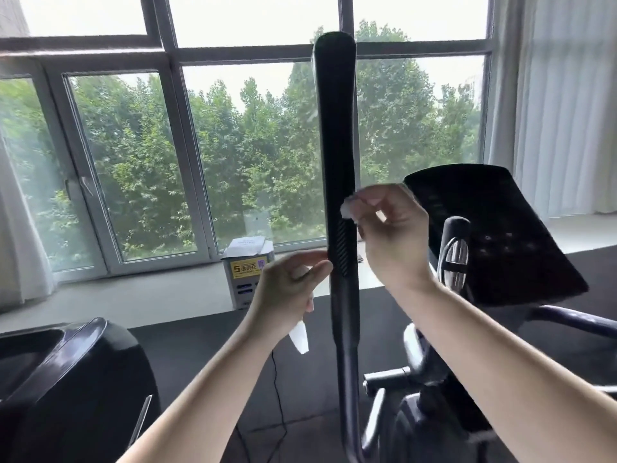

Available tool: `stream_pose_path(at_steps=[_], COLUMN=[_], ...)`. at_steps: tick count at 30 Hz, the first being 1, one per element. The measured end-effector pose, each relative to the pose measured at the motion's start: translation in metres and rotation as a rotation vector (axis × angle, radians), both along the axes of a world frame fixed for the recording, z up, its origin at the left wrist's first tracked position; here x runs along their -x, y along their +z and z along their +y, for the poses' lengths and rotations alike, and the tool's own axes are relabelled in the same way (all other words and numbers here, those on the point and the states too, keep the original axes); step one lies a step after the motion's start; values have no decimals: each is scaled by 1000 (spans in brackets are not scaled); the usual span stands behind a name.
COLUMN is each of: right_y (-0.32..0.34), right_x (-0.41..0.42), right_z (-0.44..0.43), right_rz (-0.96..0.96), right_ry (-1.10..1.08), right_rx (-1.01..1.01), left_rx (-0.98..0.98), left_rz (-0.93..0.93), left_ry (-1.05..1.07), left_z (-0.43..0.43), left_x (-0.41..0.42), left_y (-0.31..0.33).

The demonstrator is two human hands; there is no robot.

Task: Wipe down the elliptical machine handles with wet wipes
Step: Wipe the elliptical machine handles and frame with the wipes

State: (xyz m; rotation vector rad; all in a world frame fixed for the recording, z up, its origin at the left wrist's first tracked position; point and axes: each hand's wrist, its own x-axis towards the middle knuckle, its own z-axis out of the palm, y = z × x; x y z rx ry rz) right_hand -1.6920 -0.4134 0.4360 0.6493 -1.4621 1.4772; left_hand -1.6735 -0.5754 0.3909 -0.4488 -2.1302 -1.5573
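Against the window (133,162), tall black ribbed handle (335,128) — wipe (347,207) pinched in right fingers (370,198), white strip (299,335) in left fingers (310,262)

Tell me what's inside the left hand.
The left hand grips a white wipe; mostly its tail shows, hanging below the palm. Curled fingers cover the rest, so its folding cannot be seen. The right hand pinches a second wipe.

The black elliptical handle (335,128) stands upright, ribbed at mid height. A crumpled white wet wipe (347,207) touches its right edge; a white piece (299,336) hangs lower, just left.
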Motion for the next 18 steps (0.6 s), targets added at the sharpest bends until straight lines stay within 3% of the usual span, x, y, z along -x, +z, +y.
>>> stream_pose_path(at_steps=[5, 12, 18], right_y=[-3, -141, -81], right_x=[0, -28, -15], right_z=[2, 4, -1], right_rz=[62, -28, 12], right_ry=[-88, -153, -226], right_rx=[-88, -251, -227], left_rx=[-20, -25, -65], left_rz=[-9, -25, -66], left_ry=[-8, -82, -114], left_z=[-1, -7, -10], left_x=[-1, -4, -3], left_y=[-11, -46, -60])
